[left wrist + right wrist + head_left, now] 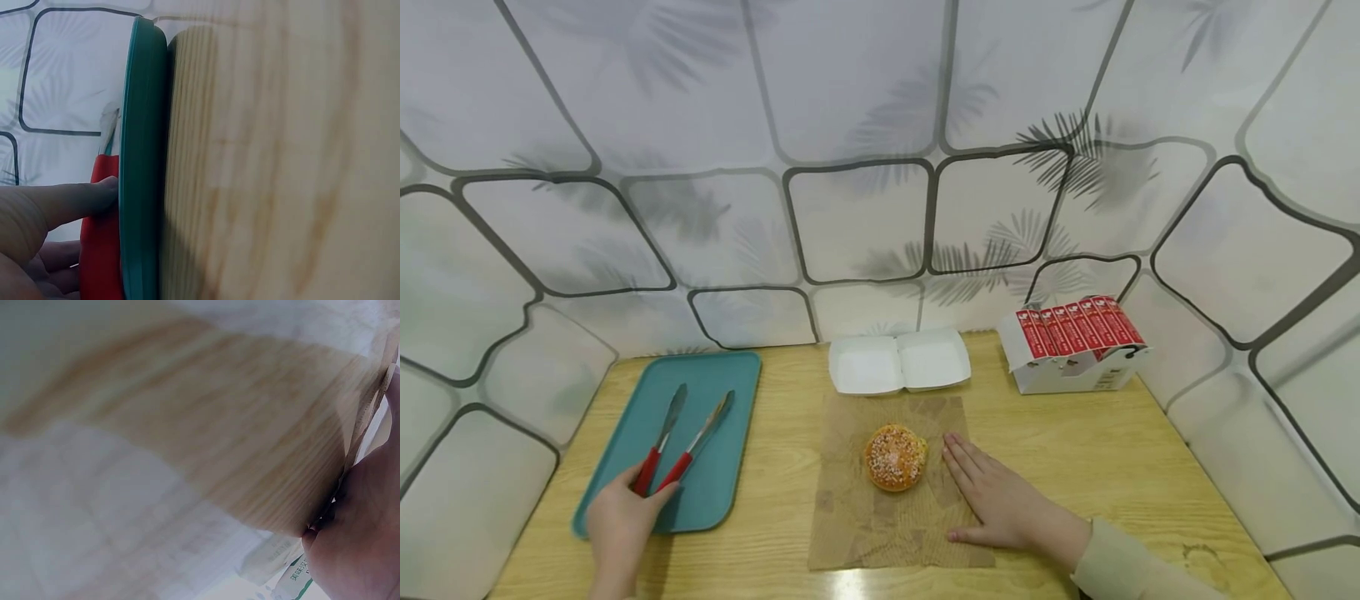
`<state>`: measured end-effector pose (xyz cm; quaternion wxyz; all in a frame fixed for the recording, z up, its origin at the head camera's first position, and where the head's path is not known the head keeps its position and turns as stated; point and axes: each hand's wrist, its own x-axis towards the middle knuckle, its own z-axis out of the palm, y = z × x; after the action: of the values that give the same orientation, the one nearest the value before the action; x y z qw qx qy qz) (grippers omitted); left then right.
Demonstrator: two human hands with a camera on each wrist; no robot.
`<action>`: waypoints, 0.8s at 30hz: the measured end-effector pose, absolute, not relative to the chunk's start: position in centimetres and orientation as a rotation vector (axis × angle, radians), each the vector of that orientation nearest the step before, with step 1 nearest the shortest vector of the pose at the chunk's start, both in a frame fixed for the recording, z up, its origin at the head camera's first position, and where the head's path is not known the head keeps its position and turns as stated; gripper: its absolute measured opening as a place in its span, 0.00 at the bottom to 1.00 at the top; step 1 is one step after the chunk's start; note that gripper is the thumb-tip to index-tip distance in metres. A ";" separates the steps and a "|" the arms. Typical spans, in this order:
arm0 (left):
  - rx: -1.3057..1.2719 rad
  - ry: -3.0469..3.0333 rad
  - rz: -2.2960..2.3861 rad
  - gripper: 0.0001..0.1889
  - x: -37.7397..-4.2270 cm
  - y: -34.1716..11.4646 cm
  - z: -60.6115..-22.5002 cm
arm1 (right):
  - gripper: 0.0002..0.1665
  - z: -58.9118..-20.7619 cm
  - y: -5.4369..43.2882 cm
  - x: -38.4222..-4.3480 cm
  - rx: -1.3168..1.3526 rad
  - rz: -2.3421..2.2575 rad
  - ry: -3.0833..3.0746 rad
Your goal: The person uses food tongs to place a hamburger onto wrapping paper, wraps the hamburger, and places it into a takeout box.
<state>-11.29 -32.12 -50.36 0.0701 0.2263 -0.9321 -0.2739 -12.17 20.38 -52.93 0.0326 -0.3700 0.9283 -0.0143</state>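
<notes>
On the teal tray (718, 492) lies a pair of tongs (675, 473) with red handles and metal arms spread apart. My left hand (619, 521) grips the tongs by the handles, the thumb on the near side. In the left wrist view the thumb presses a red handle (100, 250) beside the tray's rim. A round bun (893, 458) topped with pale bits sits on brown patterned paper (887, 533). My right hand (1000, 500) rests with straight fingers on the paper's right edge, to the right of the bun and apart from it.
Behind the paper stands an opened white takeaway box (901, 362). A white carton (1071, 354) with several red packets is at the back right. The wooden table (782, 475) is bounded by patterned cloth walls (865, 225) at the back and sides.
</notes>
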 end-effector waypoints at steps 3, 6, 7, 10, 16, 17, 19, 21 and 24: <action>0.700 -2.810 -0.830 0.37 -11.3 -32.1 -50.3 | 0.68 -53.0 20.4 -12.2 -1.140 -0.057 2.858; 0.703 -2.811 -0.830 0.37 -11.2 -32.1 -50.3 | 0.68 -52.9 20.4 -12.2 -1.133 -0.064 2.853; 0.703 -2.808 -0.827 0.37 -11.2 -32.0 -50.3 | 0.68 -52.9 20.4 -12.1 -1.132 -0.061 2.851; 0.705 -2.784 -0.842 0.35 -11.2 -32.1 -50.3 | 0.68 -52.9 20.4 -12.2 -1.131 -0.057 2.850; 0.766 -2.658 -0.931 0.29 -11.3 -31.7 -49.8 | 0.68 -52.8 20.3 -12.2 -1.127 -0.038 2.851; 0.777 -2.642 -0.937 0.29 -11.4 -31.6 -49.7 | 0.68 -52.8 20.3 -12.2 -1.123 -0.040 2.847; 0.783 -2.614 -0.942 0.28 -11.4 -31.4 -49.5 | 0.68 -52.7 20.3 -12.2 -1.116 -0.048 2.840; 0.786 -2.605 -0.938 0.26 -11.4 -31.1 -49.3 | 0.68 -52.7 20.3 -12.2 -1.114 -0.060 2.837; 0.748 -2.590 -0.910 0.24 -11.3 -30.5 -49.1 | 0.68 -52.9 20.4 -12.2 -1.123 -0.078 2.847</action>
<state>-11.35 -30.50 -49.12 0.1474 0.2600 -0.9003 -0.3164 -12.17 20.42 -52.91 0.0402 -0.3665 0.9292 -0.0255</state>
